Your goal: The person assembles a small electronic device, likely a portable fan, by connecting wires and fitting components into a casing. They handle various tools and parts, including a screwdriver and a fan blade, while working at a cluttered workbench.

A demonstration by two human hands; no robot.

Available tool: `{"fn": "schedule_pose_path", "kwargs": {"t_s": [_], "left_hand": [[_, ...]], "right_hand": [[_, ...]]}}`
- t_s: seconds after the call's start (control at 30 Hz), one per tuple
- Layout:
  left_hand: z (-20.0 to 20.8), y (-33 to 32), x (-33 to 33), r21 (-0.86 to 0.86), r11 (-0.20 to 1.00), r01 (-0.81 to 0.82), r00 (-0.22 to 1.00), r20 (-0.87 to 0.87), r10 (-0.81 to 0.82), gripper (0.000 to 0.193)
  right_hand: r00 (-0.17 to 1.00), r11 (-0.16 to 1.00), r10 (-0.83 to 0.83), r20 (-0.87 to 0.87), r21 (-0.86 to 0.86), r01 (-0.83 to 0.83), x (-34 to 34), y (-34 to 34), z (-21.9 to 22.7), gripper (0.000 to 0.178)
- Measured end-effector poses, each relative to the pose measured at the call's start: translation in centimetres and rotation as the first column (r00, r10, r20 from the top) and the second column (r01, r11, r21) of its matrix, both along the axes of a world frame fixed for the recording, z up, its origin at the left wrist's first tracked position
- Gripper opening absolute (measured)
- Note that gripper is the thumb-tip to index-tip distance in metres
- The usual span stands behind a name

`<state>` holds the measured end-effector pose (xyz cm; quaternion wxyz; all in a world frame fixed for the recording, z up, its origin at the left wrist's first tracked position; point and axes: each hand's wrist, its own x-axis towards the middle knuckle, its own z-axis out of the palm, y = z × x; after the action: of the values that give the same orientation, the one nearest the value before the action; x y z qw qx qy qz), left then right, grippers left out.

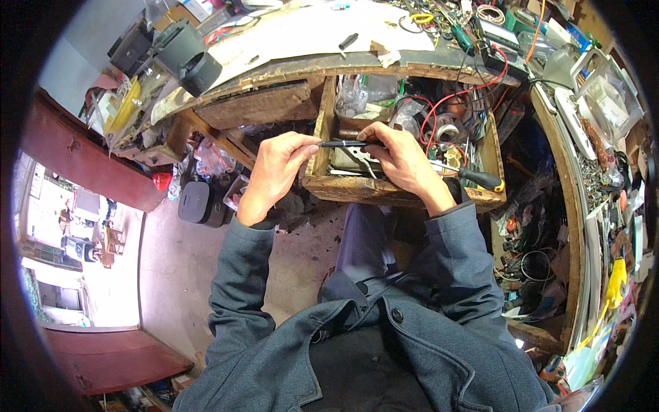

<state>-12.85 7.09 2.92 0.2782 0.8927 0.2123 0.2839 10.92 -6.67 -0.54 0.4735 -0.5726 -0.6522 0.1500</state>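
A slim black pen [338,144] is held level between my two hands, above the front of an open wooden drawer [384,190]. My left hand [276,168] pinches its left end with thumb and fingertips. My right hand [406,162] grips its right end, and the fingers hide part of it. Under the hands, the drawer holds metal pieces, clear plastic bags, a roll of tape [449,130] and red wire [427,123]. A screwdriver with a black and yellow handle [482,180] lies across the drawer's front right edge.
Behind the drawer runs a worktop [288,42] with a short black object [349,41], tools and cables. Cluttered shelves [583,206] stand close on the right. A dark bin [195,202] sits on the floor at left, near an open red door [96,161].
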Motion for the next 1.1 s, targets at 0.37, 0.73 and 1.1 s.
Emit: {"fn": "schedule_pose_path", "kwargs": {"t_s": [0.37,0.73,1.1], "left_hand": [[0.2,-0.4,0.1,0.003,0.999,-0.042,0.999,0.024,0.042,0.017],[0.0,-0.5,0.2,0.035,0.998,-0.060,0.998,0.014,0.059,0.015],[0.1,-1.0,0.1,-0.090,0.994,-0.058,0.998,0.016,0.060,0.016]], "right_hand": [[0.998,0.995,-0.035,0.048,0.090,0.031,0.2,0.1,-0.4,0.023],[0.994,0.992,-0.084,0.076,0.101,0.076,0.1,0.3,-0.7,0.016],[0.997,0.993,-0.062,-0.034,0.098,0.065,-0.4,0.0,0.1,0.017]]}}
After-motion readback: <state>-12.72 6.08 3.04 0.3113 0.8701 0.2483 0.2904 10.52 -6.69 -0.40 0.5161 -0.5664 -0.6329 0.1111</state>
